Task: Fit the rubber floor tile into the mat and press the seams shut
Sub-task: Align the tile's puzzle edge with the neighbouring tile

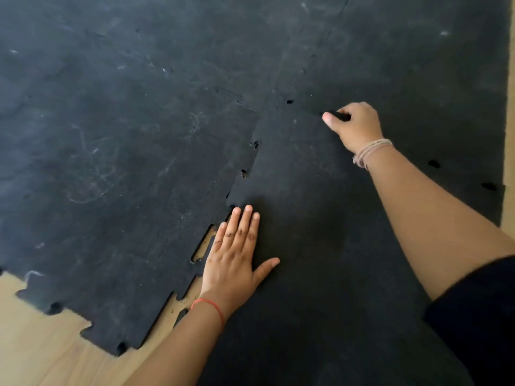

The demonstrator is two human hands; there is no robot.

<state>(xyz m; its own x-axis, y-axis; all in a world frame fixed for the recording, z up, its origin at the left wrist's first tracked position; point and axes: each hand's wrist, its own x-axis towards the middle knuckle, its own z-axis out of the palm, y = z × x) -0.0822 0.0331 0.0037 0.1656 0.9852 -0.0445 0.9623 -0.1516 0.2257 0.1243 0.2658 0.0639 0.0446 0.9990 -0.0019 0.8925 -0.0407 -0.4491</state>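
The loose black rubber floor tile (312, 207) lies in the lower middle, its toothed left edge against the laid black mat (117, 140). The upper part of that left seam is meshed. Lower down a gap shows wood floor between the teeth. My left hand (237, 257) lies flat, fingers spread, on the tile's left edge beside that gap. My right hand (355, 125) is at the tile's far edge, thumb and fingers pinched on a raised bit of the tile's edge.
More laid mat tiles (432, 65) fill the far and right side, with faint seams and scuff marks. Bare wooden floor (41, 352) shows at the lower left and in a strip along the right edge (510, 135). A dark sleeve (479, 316) is at the lower right.
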